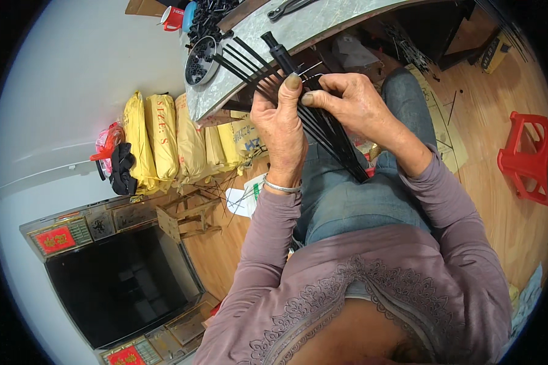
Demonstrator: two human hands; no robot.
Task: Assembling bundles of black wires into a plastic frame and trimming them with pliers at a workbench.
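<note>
- Left hand (280, 131) holds black rods (332, 137) and tube (280, 55), thumb pressed on the tube.
- Right hand (362, 106) pinches, it seems, a wire (312, 64) beside it.
- Rods slant over the jeans (365, 204).

The black rods (335, 143) look smooth, the stool (520, 157) glossy plastic.

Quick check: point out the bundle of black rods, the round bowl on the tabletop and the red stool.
Bundle of black rods (335, 140): head view, on the stretch below the hands.
Round bowl (217, 66): head view, on its right-hand wall.
Red stool (510, 160): head view, on its left side.
</note>
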